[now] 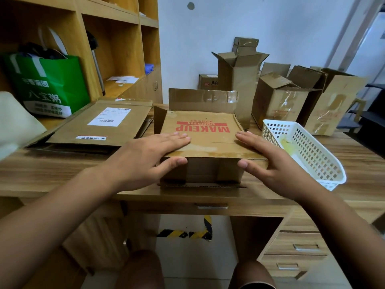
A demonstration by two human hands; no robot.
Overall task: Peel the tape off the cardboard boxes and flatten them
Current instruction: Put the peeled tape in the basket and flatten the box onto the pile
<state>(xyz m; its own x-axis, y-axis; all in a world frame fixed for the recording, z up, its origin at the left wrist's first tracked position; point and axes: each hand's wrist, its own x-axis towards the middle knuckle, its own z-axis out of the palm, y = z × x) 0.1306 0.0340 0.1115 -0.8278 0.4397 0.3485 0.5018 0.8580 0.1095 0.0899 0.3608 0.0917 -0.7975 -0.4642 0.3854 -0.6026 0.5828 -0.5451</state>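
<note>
Between both hands, on the wooden desk (62,170): flat brown cardboard box printed with red "MAKEUP" lettering (204,130). Its rear flap (200,100) stands upright; a glossy strip of clear tape (210,150) runs along the near top edge.

Left hand (150,155): wide, fingers straight and flat on the box top at the near left corner, thumb against the front face.

Right hand (277,163): wide, fingers straight along the right edge of the top, thumb on the front face.

Left of left hand: flattened brown cardboard sheet with white shipping label (83,130). Just right of right hand: white perforated plastic basket (308,147). Beyond right hand: upright open brown cartons (279,103) with clear tape.
</note>
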